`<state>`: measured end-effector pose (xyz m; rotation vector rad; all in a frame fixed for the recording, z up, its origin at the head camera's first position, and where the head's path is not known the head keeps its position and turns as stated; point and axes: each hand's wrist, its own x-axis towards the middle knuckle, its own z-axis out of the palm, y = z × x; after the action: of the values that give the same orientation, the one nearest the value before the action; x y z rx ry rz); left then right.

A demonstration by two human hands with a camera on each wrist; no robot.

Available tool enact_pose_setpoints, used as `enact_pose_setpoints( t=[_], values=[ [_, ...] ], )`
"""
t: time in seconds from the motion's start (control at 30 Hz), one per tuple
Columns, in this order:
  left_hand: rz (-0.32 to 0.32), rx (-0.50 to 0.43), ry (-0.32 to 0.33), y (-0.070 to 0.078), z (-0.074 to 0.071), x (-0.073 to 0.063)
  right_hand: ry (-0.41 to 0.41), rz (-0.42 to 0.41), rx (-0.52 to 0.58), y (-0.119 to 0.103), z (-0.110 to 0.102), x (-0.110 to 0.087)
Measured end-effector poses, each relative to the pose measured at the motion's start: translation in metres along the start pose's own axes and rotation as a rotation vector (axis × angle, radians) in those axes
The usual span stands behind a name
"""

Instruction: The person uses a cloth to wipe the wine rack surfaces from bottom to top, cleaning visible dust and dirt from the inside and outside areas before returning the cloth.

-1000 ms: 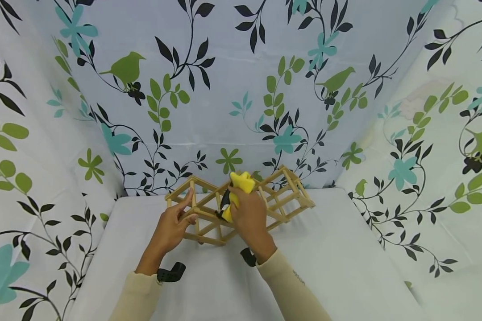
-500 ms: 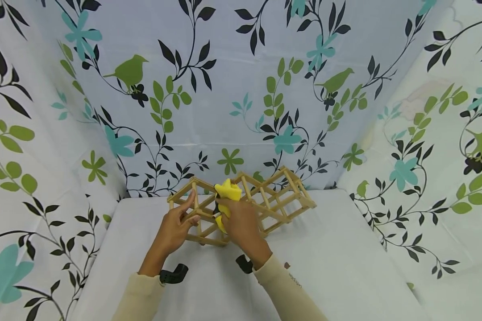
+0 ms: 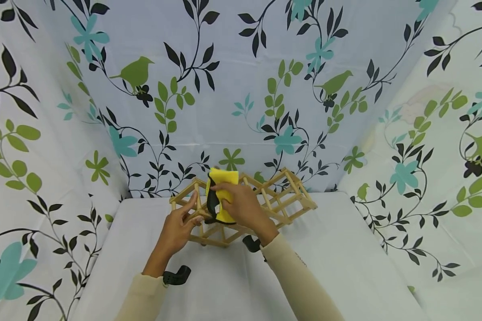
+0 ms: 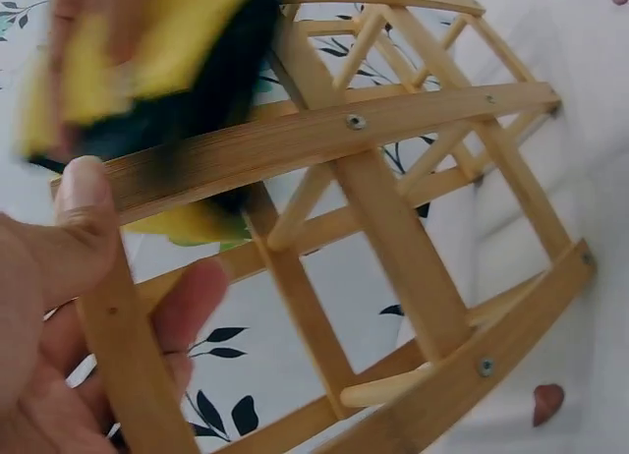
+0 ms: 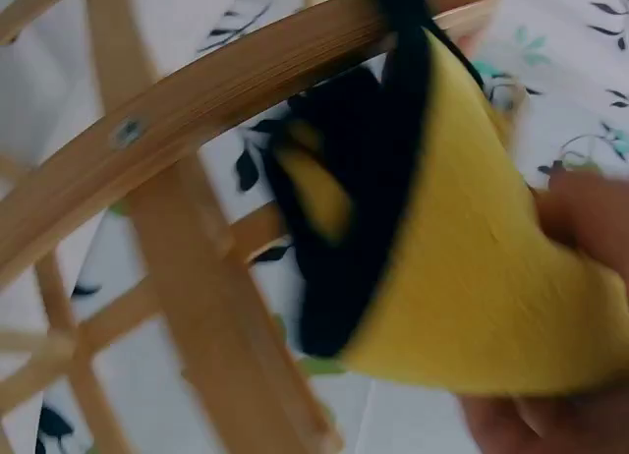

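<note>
Left hand (image 3: 179,228) gripping wooden lattice rack (image 3: 281,198), right hand (image 3: 243,206) pinching yellow-black sponge (image 3: 221,196) against rack slat, white table (image 3: 345,263).

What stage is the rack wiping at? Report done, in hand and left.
Done: nothing can be read as finished; no slat of the wooden rack looks different from the others. In hand: the right hand presses a folded yellow and black sponge against the rack's left half, while the left hand grips a slat at the left end. Left: the right half sits untouched by either hand.
</note>
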<state>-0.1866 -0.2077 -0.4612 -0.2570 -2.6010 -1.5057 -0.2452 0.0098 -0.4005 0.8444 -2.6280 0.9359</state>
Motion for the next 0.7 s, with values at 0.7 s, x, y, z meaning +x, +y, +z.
enact_pose_setpoints(
  t=[0.7],
  values=[
    [0.002,-0.065,0.278,-0.004,0.023,-0.010,0.033,0.149,0.387,0.008,0.021,0.043]
  ],
)
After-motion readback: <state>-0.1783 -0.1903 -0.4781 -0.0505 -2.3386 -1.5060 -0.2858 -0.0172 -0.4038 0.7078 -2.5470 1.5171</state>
